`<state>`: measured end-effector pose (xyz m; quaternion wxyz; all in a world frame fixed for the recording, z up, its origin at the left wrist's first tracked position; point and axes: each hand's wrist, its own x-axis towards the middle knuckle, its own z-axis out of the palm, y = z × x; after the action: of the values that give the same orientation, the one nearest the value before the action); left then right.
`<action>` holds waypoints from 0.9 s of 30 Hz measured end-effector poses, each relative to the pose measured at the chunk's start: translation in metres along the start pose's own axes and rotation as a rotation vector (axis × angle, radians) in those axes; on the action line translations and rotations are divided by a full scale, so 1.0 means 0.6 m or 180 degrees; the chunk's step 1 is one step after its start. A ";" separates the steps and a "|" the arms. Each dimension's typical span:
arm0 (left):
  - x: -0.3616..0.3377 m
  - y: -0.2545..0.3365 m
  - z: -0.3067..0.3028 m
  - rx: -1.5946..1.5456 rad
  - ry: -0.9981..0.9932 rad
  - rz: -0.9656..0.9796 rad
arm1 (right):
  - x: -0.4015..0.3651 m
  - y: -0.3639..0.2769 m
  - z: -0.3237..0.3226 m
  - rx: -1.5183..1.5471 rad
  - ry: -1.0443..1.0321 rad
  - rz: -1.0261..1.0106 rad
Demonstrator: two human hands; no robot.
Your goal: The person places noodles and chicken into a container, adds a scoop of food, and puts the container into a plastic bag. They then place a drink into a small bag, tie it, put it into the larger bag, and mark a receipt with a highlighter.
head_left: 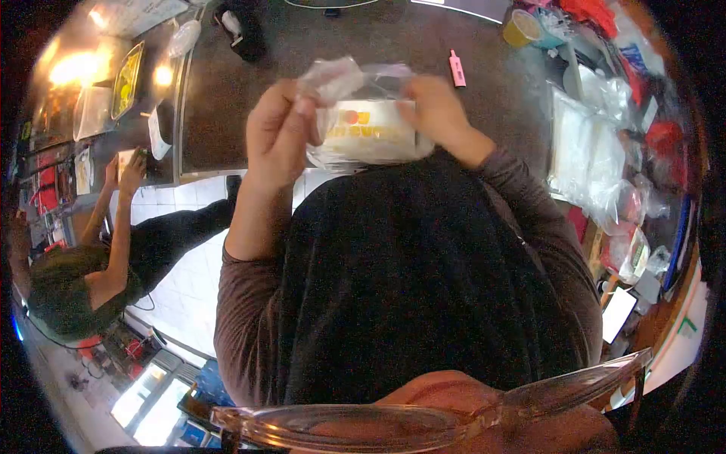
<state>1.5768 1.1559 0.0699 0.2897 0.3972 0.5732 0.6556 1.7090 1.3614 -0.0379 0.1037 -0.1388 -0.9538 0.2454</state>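
A clear plastic bag (336, 82) is held up near the table's front edge, just beyond my lap. Inside or behind its film sits a white packet (370, 135) with orange lettering and a red dot. Thumb and fingers of my left hand (278, 140) pinch the bag's upper left part, which is bunched up. My right hand (448, 119) is at the upper right of the bag, its bent fingers on the plastic and somewhat blurred. The packet's lower part is wrapped in shiny film.
A pink highlighter (457, 68) lies on the dark table (499, 121). Clear plastic bags (586, 147) are stacked at the right edge, with a yellow cup (522, 29) behind. A black object (238, 30) lies at the back left. Another person (83, 276) works at the left.
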 end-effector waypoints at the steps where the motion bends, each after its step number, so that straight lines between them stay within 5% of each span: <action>1: 0.005 0.002 -0.003 -0.0061 0.0355 0.0161 | -0.008 0.008 0.007 0.0200 -0.0057 0.0612; 3: 0.016 0.002 -0.007 -0.0191 0.1049 0.0455 | -0.055 0.036 0.068 0.0603 -0.0178 0.1868; 7: 0.010 0.001 -0.035 -0.1088 0.0997 0.0504 | -0.060 0.028 0.041 0.1509 -0.1629 0.1851; 9: -0.003 0.020 -0.052 -0.0998 0.1160 0.0552 | -0.044 0.007 -0.016 0.1985 -0.0869 0.1849; 11: -0.010 0.031 -0.077 -0.1081 0.1224 0.0645 | -0.033 0.001 -0.056 0.0604 0.1210 0.0295; 14: -0.010 0.025 -0.103 -0.1532 0.1164 0.0790 | -0.004 0.006 -0.103 0.0632 0.0525 0.0439; 17: -0.007 0.033 -0.089 -0.1784 0.0942 0.0849 | 0.015 -0.015 -0.180 0.3322 0.0628 0.1176; 18: -0.006 0.033 -0.094 -0.1495 0.0791 0.0996 | 0.017 -0.035 -0.209 0.3560 0.0865 0.0699; 21: 0.013 0.059 -0.083 -0.1292 0.0609 0.1023 | 0.036 -0.037 -0.212 0.1915 0.0881 0.0790; 23: 0.016 0.069 -0.078 -0.1546 0.0752 0.0840 | 0.035 -0.056 -0.232 0.2275 0.0974 0.1122; 27: 0.019 0.104 -0.059 -0.0543 0.0770 0.0852 | 0.054 -0.077 -0.287 0.1353 0.1798 -0.0278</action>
<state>1.5456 1.1361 0.1325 0.1616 0.3621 0.4882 0.7774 1.7145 1.4085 0.1369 0.4003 -0.1356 -0.8202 0.3856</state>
